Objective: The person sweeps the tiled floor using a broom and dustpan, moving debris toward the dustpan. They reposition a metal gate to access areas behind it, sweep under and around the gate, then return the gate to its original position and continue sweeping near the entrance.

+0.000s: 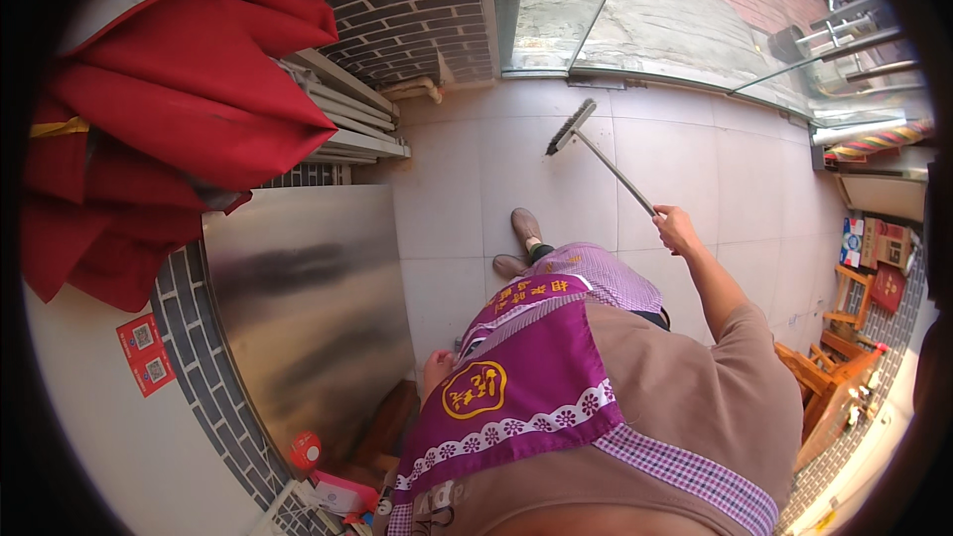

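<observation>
A push broom with dark bristles (572, 126) rests on the pale floor tiles, its head slanted near the glass door. Its thin metal handle (616, 176) runs back towards me, and my right hand (674, 229) is closed around the handle at arm's length. Beside my purple apron (536, 368) hangs my left hand (439, 366), low at my side. The apron hides part of it, so its grip does not show. Both of my brown shoes (524, 225) are on the tiles, to the left of the broom handle.
A stainless steel panel (313, 283) stands at my left, with red fabric (201, 97) over a folded metal frame (350, 115) beyond it. Glass doors (670, 22) close off the front. Wooden chairs (830, 372) and cardboard boxes (892, 246) line the right wall.
</observation>
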Demonstrator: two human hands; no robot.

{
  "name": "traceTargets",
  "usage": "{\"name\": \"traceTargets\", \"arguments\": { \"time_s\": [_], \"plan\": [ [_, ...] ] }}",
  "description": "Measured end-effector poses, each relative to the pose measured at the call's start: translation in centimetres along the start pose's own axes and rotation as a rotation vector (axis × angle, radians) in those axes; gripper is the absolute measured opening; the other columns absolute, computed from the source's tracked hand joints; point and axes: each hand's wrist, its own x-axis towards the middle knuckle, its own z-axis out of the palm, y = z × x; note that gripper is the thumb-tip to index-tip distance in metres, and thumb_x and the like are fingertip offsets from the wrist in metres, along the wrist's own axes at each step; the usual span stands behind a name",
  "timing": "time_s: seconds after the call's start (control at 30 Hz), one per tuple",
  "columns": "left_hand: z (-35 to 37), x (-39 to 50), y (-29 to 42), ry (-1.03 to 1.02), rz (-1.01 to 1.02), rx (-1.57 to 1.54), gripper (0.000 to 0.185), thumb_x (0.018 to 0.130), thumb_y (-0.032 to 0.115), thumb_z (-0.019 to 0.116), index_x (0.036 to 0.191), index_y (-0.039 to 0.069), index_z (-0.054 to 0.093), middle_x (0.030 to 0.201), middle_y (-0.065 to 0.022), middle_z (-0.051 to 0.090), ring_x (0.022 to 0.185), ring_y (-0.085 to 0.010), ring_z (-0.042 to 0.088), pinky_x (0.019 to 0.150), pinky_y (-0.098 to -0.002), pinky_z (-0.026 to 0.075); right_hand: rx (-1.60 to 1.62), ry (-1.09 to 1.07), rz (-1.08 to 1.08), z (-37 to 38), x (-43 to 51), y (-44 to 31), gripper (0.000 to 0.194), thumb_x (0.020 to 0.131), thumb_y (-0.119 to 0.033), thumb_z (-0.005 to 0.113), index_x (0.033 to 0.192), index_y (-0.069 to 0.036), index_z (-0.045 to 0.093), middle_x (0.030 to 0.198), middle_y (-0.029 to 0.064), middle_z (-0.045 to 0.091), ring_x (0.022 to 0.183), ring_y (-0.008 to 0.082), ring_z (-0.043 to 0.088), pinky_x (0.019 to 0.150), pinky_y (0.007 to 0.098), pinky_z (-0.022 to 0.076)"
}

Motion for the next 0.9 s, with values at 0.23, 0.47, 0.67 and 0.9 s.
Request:
{"name": "traceTargets", "arguments": {
  "time_s": [0.23, 0.47, 0.67, 0.9],
  "plan": [
    [2.8, -0.6, -7.5, -0.005, -0.050, 0.200, 0.030, 0.087, 0.025, 0.061, 0.104, 0.000, 0.062, 0.091, -0.0118, 0.067, 0.087, -0.0228, 0.064, 0.078, -0.0338, 0.050, -0.324, 0.203, -0.257, -8.9, -14.3, -4.8, 0.036, 0.090, -0.015, 0.056, 0.126, -0.008, 0.060, 0.079, 0.0192, 0.067, 0.065, 0.0323, 0.065, 0.053, 0.0430, 0.0519],
    [5.1, 1.8, -2.7, 0.068, -0.022, 0.128, 0.029, 0.088, 0.024, 0.060, 0.103, 0.000, 0.062, 0.091, -0.0104, 0.067, 0.084, -0.0215, 0.063, 0.077, -0.0337, 0.051, -0.399, 0.205, -0.282, -16.9, -17.5, -9.1, 0.036, 0.090, -0.013, 0.057, 0.126, -0.008, 0.059, 0.078, 0.0175, 0.065, 0.065, 0.0287, 0.063, 0.060, 0.0426, 0.0523],
    [7.9, 2.6, 8.9, 0.154, -0.034, 0.008, 0.027, 0.088, 0.022, 0.059, 0.102, -0.001, 0.062, 0.090, -0.0089, 0.067, 0.080, -0.0195, 0.063, 0.075, -0.0333, 0.051, -0.305, -0.031, -0.182, -16.4, -5.8, -8.7, 0.038, 0.090, -0.021, 0.057, 0.127, -0.011, 0.060, 0.065, 0.0096, 0.060, 0.052, 0.0194, 0.057, 0.043, 0.0401, 0.0500],
    [9.8, 1.4, 13.3, 0.190, -0.006, -0.212, 0.026, 0.090, 0.022, 0.058, 0.102, -0.001, 0.061, 0.089, -0.0101, 0.066, 0.076, -0.0160, 0.065, 0.069, -0.0310, 0.052, -1.147, 0.164, -0.810, -10.8, 8.5, -12.7, 0.014, 0.079, -0.013, 0.059, 0.074, -0.006, 0.071, 0.078, 0.0174, 0.069, 0.073, 0.0309, 0.069, 0.063, 0.0410, 0.0541]
  ]
}}
